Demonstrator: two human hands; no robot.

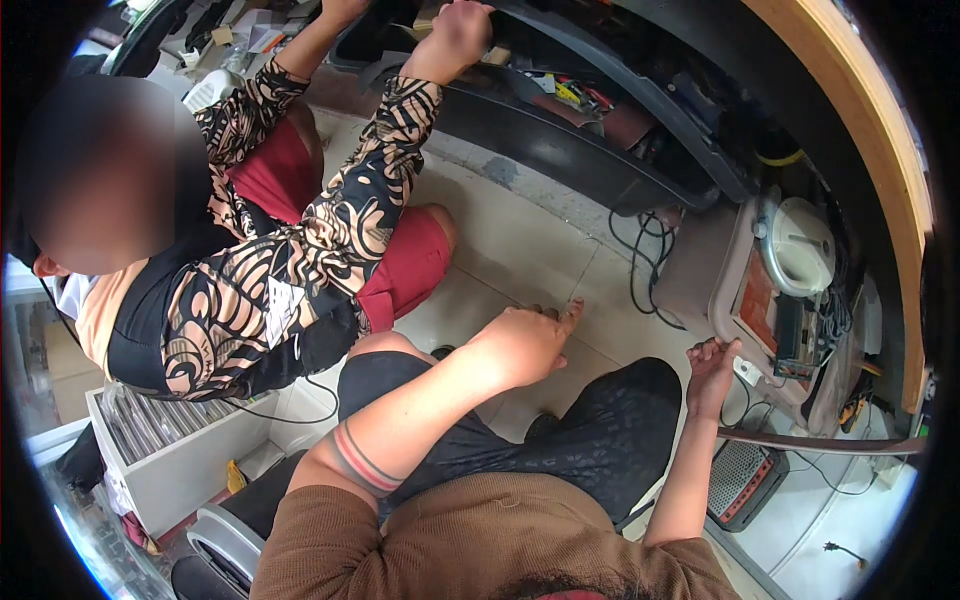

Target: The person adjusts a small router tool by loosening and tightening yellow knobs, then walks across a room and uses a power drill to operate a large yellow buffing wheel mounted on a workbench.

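While above tiles, left hand [525, 345] beside white-lidded appliance [797, 245].

The other person's shirt [300, 250] has black and tan swirls. Their shorts [405, 270] are red. The floor [520, 240] is light beige.

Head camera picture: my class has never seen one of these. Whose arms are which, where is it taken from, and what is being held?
The picture comes from a wide lens worn on a person's head, looking down, so edges bend. That person's own arms rise from the bottom. Their left hand hovers over the tiled floor, holding nothing. Their right hand has a closed grip on the end of a thin dark strip, perhaps a belt or blade. A second person in a patterned sleeve reaches to a black shelf. Nearby lie black cables and a white round appliance.
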